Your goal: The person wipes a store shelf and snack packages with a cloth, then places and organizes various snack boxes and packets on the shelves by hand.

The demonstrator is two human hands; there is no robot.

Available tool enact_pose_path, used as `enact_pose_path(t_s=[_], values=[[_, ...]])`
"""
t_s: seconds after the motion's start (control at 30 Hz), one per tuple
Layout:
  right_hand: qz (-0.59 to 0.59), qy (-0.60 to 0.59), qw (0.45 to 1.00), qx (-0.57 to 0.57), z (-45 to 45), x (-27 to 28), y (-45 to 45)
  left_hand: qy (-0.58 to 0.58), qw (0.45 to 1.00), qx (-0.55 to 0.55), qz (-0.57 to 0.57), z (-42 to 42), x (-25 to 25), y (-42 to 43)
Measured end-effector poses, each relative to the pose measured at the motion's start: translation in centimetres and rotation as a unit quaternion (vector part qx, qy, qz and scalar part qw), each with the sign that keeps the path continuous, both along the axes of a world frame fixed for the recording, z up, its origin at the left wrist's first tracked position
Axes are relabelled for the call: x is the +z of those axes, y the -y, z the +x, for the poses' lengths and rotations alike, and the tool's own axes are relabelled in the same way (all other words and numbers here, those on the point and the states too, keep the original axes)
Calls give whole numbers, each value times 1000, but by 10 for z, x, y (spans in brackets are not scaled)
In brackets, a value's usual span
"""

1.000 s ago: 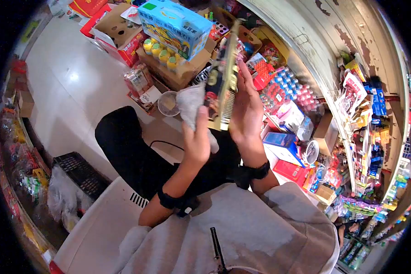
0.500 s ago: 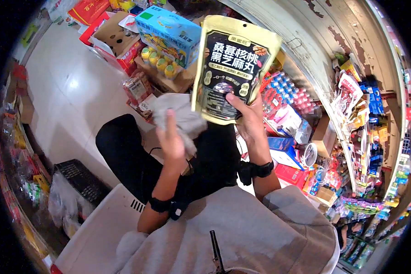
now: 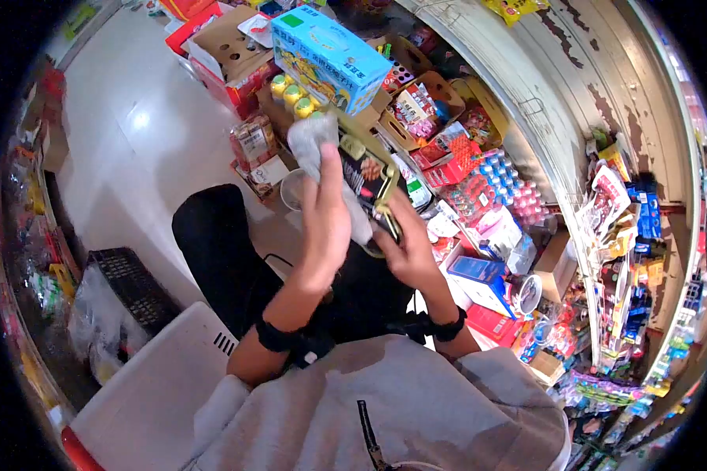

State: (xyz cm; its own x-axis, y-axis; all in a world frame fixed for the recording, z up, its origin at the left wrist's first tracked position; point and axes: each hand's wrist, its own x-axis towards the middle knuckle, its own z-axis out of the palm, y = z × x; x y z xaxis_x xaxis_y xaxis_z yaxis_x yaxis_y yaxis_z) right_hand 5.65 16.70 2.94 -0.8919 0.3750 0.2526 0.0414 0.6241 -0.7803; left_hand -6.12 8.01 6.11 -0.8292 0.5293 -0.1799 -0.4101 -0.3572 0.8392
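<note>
The person holds a pouch (image 3: 360, 174), dark with gold edges, in front of the body, above the black-clothed legs (image 3: 220, 235). The pouch is tilted, and its front is seen only in part. The fingers of the right hand (image 3: 404, 243) are closed on its near right edge. The left hand (image 3: 326, 228) has a grey cloth (image 3: 314, 141), which is between this hand and the pouch. Its fingers are rather straight, closed on the cloth; how firmly they press, one cannot tell.

Just beyond the left hand, there is a round clear tub (image 3: 292, 189). Farther, a blue box (image 3: 331, 59) stands beside yellow bottles (image 3: 294, 96), and an open red carton (image 3: 228, 63) is at their left. On the right side are many packed goods, among them a blue-and-white box (image 3: 483, 275). At the near left, a black crate (image 3: 130, 290) is near the white chair (image 3: 153, 385).
</note>
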Motion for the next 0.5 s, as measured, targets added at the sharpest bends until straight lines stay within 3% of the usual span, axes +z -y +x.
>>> enact_pose_path(t_s=[0.1,0.2,0.3,0.4,0.43,0.5], values=[[-56,47,997,36,8,-3,4,-47,999,19,-9,-11,1,-5],[-114,-13,993,-2,1,-5,4,-130,984,-74,-93,7,-2,-6],[-209,-38,977,-25,-14,2,-3,-158,983,-73,-51,37,-21,-9],[-277,-39,959,-30,-19,-1,-10,-376,917,-26,-128,49,-15,0],[-300,-55,952,-18,-19,-6,-11,-330,935,-47,-117,48,-18,0],[-182,-12,982,-40,-18,-3,-5,-242,964,-68,-83,35,-17,-1]])
